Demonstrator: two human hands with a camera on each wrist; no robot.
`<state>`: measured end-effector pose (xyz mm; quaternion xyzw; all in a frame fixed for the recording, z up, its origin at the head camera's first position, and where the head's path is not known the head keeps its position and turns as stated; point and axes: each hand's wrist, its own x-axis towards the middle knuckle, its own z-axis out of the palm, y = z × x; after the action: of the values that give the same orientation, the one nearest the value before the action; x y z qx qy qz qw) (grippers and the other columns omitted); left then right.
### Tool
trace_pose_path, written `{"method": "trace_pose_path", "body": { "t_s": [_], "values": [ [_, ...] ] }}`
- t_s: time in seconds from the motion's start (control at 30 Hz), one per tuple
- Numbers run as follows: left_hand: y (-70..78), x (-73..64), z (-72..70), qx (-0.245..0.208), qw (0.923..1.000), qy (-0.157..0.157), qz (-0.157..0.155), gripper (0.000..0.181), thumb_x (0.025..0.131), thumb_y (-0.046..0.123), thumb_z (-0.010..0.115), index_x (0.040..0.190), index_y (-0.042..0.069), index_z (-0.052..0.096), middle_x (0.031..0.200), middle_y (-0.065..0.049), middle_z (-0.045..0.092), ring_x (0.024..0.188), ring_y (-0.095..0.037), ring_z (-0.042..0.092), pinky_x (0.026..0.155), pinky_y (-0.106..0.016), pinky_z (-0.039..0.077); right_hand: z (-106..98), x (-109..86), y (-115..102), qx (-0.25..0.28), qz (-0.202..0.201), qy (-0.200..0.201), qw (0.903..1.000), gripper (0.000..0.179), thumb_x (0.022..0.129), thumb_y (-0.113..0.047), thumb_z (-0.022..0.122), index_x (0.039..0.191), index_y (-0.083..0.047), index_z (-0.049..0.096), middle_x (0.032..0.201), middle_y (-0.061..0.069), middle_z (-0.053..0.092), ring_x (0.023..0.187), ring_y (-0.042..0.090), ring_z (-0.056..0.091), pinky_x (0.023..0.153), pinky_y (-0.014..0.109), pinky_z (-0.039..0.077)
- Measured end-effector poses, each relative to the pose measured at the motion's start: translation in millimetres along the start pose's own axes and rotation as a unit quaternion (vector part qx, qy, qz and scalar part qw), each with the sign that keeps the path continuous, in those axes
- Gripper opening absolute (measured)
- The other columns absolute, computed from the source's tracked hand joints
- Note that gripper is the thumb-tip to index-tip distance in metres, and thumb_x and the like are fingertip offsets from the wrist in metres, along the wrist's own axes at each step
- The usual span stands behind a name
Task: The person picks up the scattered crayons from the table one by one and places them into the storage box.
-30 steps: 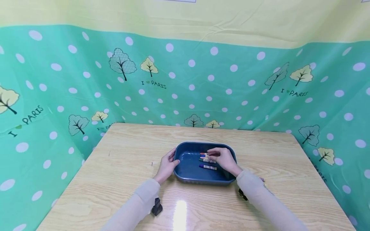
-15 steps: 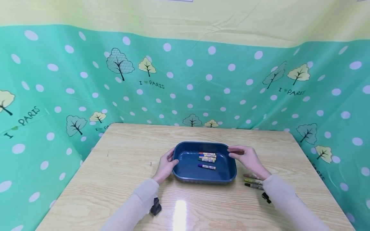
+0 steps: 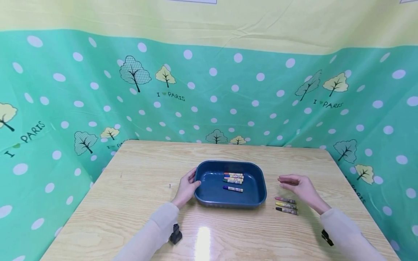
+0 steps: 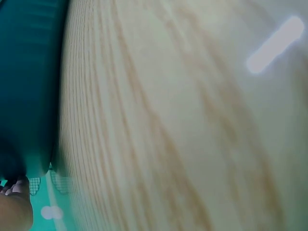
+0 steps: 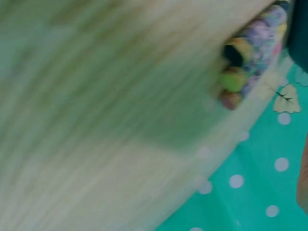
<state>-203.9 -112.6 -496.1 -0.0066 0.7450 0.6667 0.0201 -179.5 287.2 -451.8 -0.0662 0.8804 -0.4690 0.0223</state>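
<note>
A dark blue rectangular tray [image 3: 228, 201] stands mid-table. My left hand [image 3: 186, 188] grips its left wall, thumb over the rim; in the left wrist view the tray's outer side [image 4: 26, 86] fills the left edge. Inside lie several crayons in paper wrappers, bunched together, with a dark blue crayon [image 3: 233, 189] apart in front of them. Right of the tray, a pink crayon [image 3: 285, 200], a yellow crayon [image 3: 286, 205] and a black crayon [image 3: 287, 211] lie side by side. Just behind these hovers my right hand [image 3: 302, 188], fingers extended and holding nothing visible.
The wooden table [image 3: 147, 163] reaches back to a green polka-dot curtain [image 3: 183, 119], which also hangs at both sides. Black devices are strapped at the left wrist [image 3: 176, 233] and the right wrist [image 3: 327, 237]. Light glares off the table front.
My right hand has left the crayons inside the tray and moved right, out over the rim to beside the loose crayons, uncovering them. My left hand keeps its grip on the tray.
</note>
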Motion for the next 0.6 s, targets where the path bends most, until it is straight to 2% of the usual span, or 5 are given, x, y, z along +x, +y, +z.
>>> {"method": "trace_pose_path", "body": {
  "t_s": [0.17, 0.27, 0.43, 0.6],
  "values": [
    [0.2, 0.1, 0.1, -0.001, 1.0, -0.001, -0.001, 0.058, 0.084, -0.006, 0.051, 0.139, 0.001, 0.035, 0.141, -0.024, 0.037, 0.13, -0.035, 0.036, 0.106, -0.043, 0.035, -3.3, -5.1, 13.2, -0.022, 0.009, -0.003, 0.9997, 0.034, 0.083, -0.014, 0.066, 0.112, 0.002, 0.063, 0.11, 0.018, 0.065, 0.087, -0.005, 0.062, 0.076, 0.011, 0.052],
    [0.0, 1.1, 0.6, -0.003, 1.0, -0.001, 0.0, 0.058, 0.084, -0.006, 0.051, 0.139, 0.0, 0.035, 0.141, -0.024, 0.037, 0.13, -0.035, 0.037, 0.106, -0.043, 0.035, -3.7, -7.8, 20.4, -0.034, 0.022, -0.011, 0.9991, 0.035, 0.081, -0.014, 0.067, 0.112, 0.001, 0.063, 0.11, 0.016, 0.066, 0.09, 0.002, 0.064, 0.076, 0.013, 0.052],
    [-0.1, 1.3, -0.5, -0.004, 1.0, 0.005, -0.005, 0.058, 0.084, -0.006, 0.052, 0.139, 0.001, 0.035, 0.141, -0.023, 0.037, 0.13, -0.034, 0.037, 0.105, -0.042, 0.035, 0.3, -10.0, 32.4, -0.042, 0.05, -0.032, 0.9974, 0.036, 0.08, -0.016, 0.069, 0.112, -0.001, 0.063, 0.109, 0.014, 0.067, 0.097, 0.019, 0.065, 0.081, 0.024, 0.055],
    [0.2, 0.3, 0.5, 0.001, 0.9999, 0.007, -0.007, 0.058, 0.084, -0.005, 0.053, 0.139, 0.002, 0.037, 0.141, -0.022, 0.039, 0.13, -0.033, 0.038, 0.105, -0.041, 0.036, 3.0, -12.5, 41.0, -0.065, 0.057, -0.041, 0.9954, 0.039, 0.077, -0.017, 0.071, 0.111, 0.001, 0.063, 0.103, 0.012, 0.068, 0.092, 0.02, 0.065, 0.081, 0.031, 0.055]
  ]
}}
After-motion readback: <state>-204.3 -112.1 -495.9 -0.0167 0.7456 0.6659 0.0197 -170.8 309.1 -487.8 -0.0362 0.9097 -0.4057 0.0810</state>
